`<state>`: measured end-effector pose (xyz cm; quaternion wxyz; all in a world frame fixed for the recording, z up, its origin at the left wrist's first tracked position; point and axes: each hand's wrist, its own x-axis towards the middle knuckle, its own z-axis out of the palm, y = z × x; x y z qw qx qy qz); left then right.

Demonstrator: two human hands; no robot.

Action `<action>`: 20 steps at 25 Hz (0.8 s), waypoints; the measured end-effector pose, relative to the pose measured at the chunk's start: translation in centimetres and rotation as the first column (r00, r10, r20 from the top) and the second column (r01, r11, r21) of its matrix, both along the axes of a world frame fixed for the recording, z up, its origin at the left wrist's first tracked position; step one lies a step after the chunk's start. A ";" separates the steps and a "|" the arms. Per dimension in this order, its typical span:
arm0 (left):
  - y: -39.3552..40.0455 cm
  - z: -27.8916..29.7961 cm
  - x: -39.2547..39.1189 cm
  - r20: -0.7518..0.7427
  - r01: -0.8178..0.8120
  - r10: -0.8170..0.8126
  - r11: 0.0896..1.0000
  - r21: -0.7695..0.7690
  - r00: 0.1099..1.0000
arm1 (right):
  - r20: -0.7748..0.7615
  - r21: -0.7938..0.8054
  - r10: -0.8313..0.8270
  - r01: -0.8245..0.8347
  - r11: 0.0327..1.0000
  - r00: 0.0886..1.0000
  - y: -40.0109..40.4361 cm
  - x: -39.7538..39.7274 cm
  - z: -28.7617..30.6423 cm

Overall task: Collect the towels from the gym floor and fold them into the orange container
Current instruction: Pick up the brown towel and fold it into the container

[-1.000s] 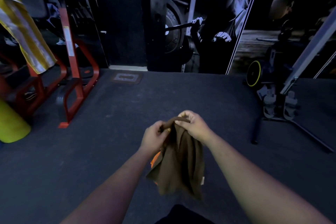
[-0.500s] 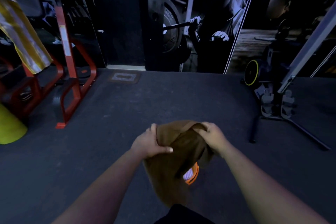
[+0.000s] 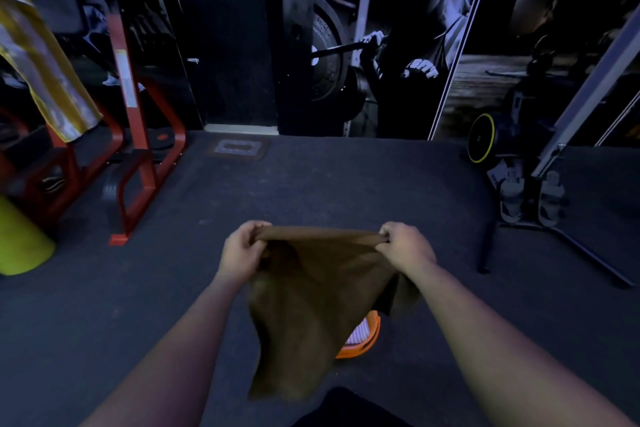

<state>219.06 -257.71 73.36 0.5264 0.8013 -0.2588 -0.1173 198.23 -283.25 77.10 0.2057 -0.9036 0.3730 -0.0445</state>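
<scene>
- Left hand [image 3: 242,251] grip: fingers clamped on the brown towel [image 3: 311,305] at its top left corner.
- Right hand [image 3: 403,246] grip: pinching the top right corner.
- Top edge stretched taut between both grips; rest hangs below.
- Orange container [image 3: 363,340] on the floor [image 3: 104,305], mostly hidden behind the towel's lower right.

dark gym floor [image 3: 346,184] | red metal rack [image 3: 138,135] at left | yellow and silver cloth [image 3: 45,73] hangs over it | yellow-green round thing [image 3: 17,243] at far left | wall picture of someone lifting a bar [image 3: 381,45] | black wheel with yellow rim [image 3: 481,138] at right | grey slanted pole [image 3: 588,87] above two grey foot straps [image 3: 530,198]
</scene>
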 end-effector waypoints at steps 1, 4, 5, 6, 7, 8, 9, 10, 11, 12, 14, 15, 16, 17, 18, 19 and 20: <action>-0.2 0.0 -0.1 -0.140 -0.033 0.021 0.995 -0.091 0.990 | -0.018 -0.038 0.020 -0.021 0.999 1.000 0.1 0.0 0.1; -0.2 0.6 -0.2 -0.297 -0.185 0.141 0.975 -0.124 0.944 | -0.009 -0.139 0.034 -0.035 0.990 0.999 -0.5 -0.9 0.4; -0.1 0.8 0.0 -0.285 -0.180 0.156 0.982 -0.057 0.946 | -0.006 -0.158 0.010 -0.011 0.987 1.000 -0.9 -1.2 0.3; 0.0 1.0 0.1 -0.256 -0.130 0.132 0.991 0.027 0.958 | -0.001 -0.151 -0.029 0.029 0.988 1.000 -1.3 -1.4 0.1; 0.1 1.4 0.1 -0.223 -0.029 0.058 0.991 0.131 0.973 | 0.013 -0.114 -0.074 0.075 0.991 0.997 -1.7 -1.4 -0.3; 0.2 1.7 0.0 -0.165 0.084 -0.041 0.960 0.265 0.986 | 0.041 -0.056 -0.114 0.116 0.992 0.993 -2.0 -1.3 -0.7; 0.2 1.6 -0.1 -0.090 0.153 -0.128 0.907 0.394 0.988 | 0.075 0.000 -0.145 0.145 0.989 0.987 -2.1 -1.3 -1.1; 0.1 1.6 -0.1 0.011 0.157 -0.186 0.860 0.486 0.983 | 0.107 0.039 -0.159 0.156 0.987 0.981 -2.3 -1.2 -1.4; -0.1 1.2 -0.1 0.110 0.138 -0.222 0.851 0.507 0.969 | 0.117 0.056 -0.160 0.154 0.986 0.980 -2.2 -1.1 -1.6; -0.1 0.8 0.0 0.183 0.126 -0.241 0.866 0.485 0.953 | 0.116 0.082 -0.161 0.152 0.985 0.980 -2.1 -1.0 -1.6; 0.1 0.1 0.2 0.240 0.170 -0.268 0.916 0.362 0.933 | 0.078 0.167 -0.174 0.159 0.973 0.982 -2.0 -0.8 -1.2; 0.3 -0.3 0.4 0.226 0.195 -0.267 0.935 0.295 0.937 | 0.070 0.222 -0.195 0.176 0.959 0.978 -2.1 -0.6 -1.1; 0.5 -0.4 0.5 0.192 0.198 -0.244 0.953 0.231 0.951 | 0.107 0.302 -0.231 0.190 0.934 0.967 -2.1 -0.4 -1.0; 0.7 -0.6 0.7 0.153 0.156 -0.183 0.973 0.171 0.971 | 0.176 0.396 -0.285 0.197 0.897 0.942 -2.1 -0.4 -1.2; 1.1 -0.6 0.9 0.108 0.087 -0.100 0.989 0.121 0.989 | 0.265 0.497 -0.353 0.187 0.847 0.897 -2.0 -0.6 -1.4; 1.5 -0.8 1.4 0.068 0.004 -0.009 0.996 0.084 0.998 | 0.338 0.587 -0.422 0.162 0.793 0.842 -2.1 -1.0 -1.4; 1.9 -1.0 1.8 0.037 -0.069 0.067 0.995 0.067 0.997 | 0.376 0.651 -0.470 0.133 0.747 0.799 -2.2 -1.6 -1.5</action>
